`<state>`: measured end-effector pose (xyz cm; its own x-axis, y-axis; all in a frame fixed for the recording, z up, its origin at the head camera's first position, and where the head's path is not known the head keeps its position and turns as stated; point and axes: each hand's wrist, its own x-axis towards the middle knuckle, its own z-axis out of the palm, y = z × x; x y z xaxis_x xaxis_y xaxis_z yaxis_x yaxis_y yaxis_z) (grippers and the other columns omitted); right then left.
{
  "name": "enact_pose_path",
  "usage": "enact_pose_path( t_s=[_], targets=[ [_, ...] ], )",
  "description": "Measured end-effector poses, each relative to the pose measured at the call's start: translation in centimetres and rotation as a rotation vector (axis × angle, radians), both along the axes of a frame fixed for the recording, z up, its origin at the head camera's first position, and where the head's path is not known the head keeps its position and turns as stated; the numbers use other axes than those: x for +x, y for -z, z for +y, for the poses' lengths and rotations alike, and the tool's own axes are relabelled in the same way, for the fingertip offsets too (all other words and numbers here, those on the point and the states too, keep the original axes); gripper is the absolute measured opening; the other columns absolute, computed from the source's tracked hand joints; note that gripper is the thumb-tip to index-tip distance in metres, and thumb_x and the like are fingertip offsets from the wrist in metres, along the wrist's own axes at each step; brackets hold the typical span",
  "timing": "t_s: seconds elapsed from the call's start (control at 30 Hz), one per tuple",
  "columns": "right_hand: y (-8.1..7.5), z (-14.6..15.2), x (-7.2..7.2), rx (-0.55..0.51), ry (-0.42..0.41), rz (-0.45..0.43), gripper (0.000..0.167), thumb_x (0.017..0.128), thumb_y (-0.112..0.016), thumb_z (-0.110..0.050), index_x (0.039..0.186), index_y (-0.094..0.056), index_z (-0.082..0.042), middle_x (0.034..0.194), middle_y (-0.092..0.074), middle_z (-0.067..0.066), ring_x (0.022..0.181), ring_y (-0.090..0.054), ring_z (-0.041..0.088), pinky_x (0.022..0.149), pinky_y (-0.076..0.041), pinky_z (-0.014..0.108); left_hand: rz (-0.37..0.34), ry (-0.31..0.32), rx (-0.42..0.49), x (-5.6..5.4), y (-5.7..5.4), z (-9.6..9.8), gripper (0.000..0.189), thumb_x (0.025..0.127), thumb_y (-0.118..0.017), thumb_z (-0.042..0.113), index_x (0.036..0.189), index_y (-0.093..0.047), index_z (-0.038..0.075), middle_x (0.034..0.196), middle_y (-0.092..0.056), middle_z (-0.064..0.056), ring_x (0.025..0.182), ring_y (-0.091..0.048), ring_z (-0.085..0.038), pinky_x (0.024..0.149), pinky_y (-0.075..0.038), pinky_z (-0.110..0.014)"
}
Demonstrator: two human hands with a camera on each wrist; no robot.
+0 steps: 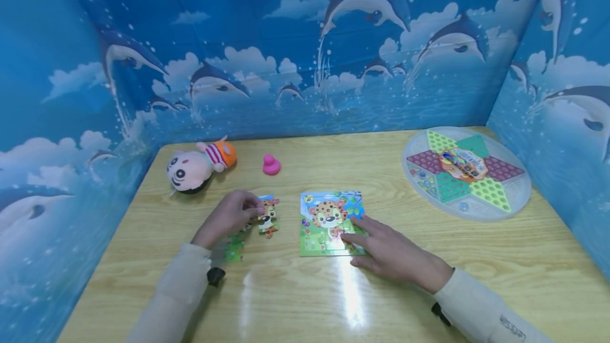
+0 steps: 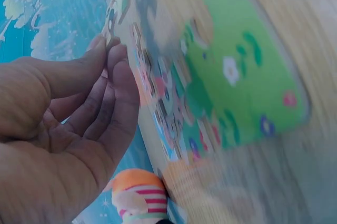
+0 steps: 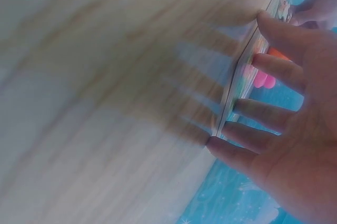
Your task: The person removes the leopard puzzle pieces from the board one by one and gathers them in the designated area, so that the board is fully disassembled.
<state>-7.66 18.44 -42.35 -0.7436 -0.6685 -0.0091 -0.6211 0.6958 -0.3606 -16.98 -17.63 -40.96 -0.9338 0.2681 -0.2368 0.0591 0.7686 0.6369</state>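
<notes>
In the head view my left hand (image 1: 232,217) pinches, between thumb and fingertips, the edge of a joined section of jigsaw puzzle (image 1: 268,218) with a leopard's face. The left wrist view shows this section edge-on, raised at the fingertips (image 2: 119,51). Below that hand lie more puzzle pieces (image 1: 234,247), among them a green flowered corner part (image 2: 237,77). My right hand (image 1: 388,247) rests with fingers spread on the right side of a square leopard picture board (image 1: 314,240). In the right wrist view its fingertips touch the board's edge (image 3: 237,74).
A plush doll (image 1: 190,168) lies at the table's back left, beside a small pink toy duck (image 1: 271,165). A round star-patterned game board (image 1: 467,173) lies at the back right. A dolphin-print cloth (image 1: 286,25) stands behind the wooden table (image 1: 286,300).
</notes>
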Motion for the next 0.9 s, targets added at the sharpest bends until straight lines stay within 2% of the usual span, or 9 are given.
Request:
enact_pose_path(
  t_s=[0.3, 0.6, 0.9],
  targets=[
    [0.08, 0.1, -0.04, -0.008, -0.003, 0.004, 0.05, 0.097, -0.07, -0.032, 0.14, -0.06, -0.008, 0.152, -0.04, 0.03, 0.141, -0.036, 0.049, 0.111, -0.036, 0.06, -0.037, -0.021, -0.026, -0.02, -0.21, -0.4, 0.005, 0.094, -0.071, 0.01, 0.09, -0.072, 0.008, 0.084, -0.068, -0.002, 0.077, -0.062, -0.016, 0.072, -0.054, -0.032],
    [0.25, 0.09, -0.08, -0.009, -0.002, -0.003, 0.05, 0.097, -0.069, -0.033, 0.14, -0.059, -0.009, 0.152, -0.04, 0.03, 0.142, -0.035, 0.049, 0.112, -0.035, 0.059, -0.015, -0.043, -0.052, -0.15, 0.2, -0.22, 0.003, 0.092, -0.073, 0.009, 0.092, -0.074, 0.007, 0.082, -0.069, -0.001, 0.075, -0.063, -0.014, 0.073, -0.055, -0.034],
    [0.21, 0.08, -0.03, -0.01, 0.001, -0.006, 0.051, 0.097, -0.069, -0.032, 0.141, -0.059, -0.009, 0.153, -0.039, 0.029, 0.142, -0.035, 0.049, 0.112, -0.035, 0.06, 0.005, -0.038, -0.046, -0.23, 0.17, -0.32, 0.004, 0.089, -0.078, 0.013, 0.092, -0.075, 0.013, 0.087, -0.07, 0.001, 0.079, -0.064, -0.015, 0.075, -0.056, -0.035]
  ],
)
